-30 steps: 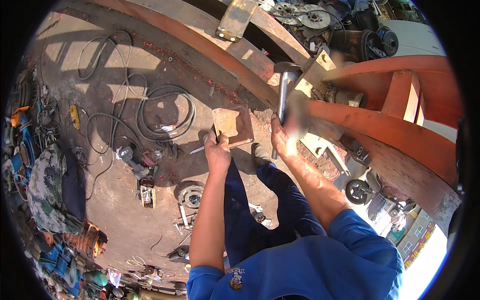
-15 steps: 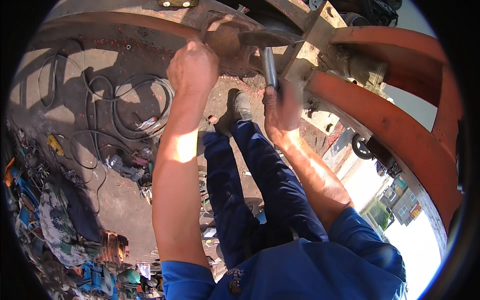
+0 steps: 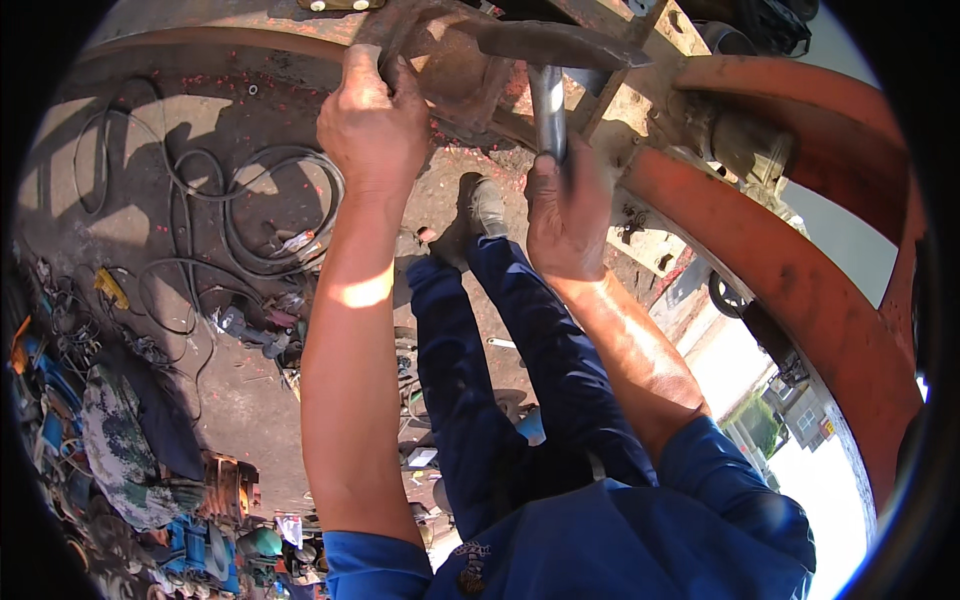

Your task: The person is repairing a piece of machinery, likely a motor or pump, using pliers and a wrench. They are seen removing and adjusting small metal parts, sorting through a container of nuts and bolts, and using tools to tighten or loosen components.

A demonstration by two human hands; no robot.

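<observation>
My right hand [image 3: 568, 215] is closed around the shiny metal handle of a hammer [image 3: 560, 45]. Its long dark head tapers to a point at the right and hangs over the rusty metalwork. To the left, the curled fingers of my left hand [image 3: 370, 140] are at the edge of a rusty metal piece [image 3: 445, 65]. Thumb and forefinger sit on either side of a dark edge there; what the other fingers grip is hidden. Between the rusty piece and the hammer runs part of the same rusty frame.
Large curved orange-red steel beams [image 3: 780, 240] rise at the right, beside a pale drilled plate [image 3: 640, 245]. Coiled black cable [image 3: 235, 225] lies on the ground to the left. Tools, a camouflage cloth [image 3: 125, 450] and scrap crowd the lower left. My shoe [image 3: 487, 205] stands below the frame.
The hammer has moved slightly up and right with my right hand. My left hand has shifted a little left, its thumb and forefinger now showing apart. The view has also shifted slightly.
</observation>
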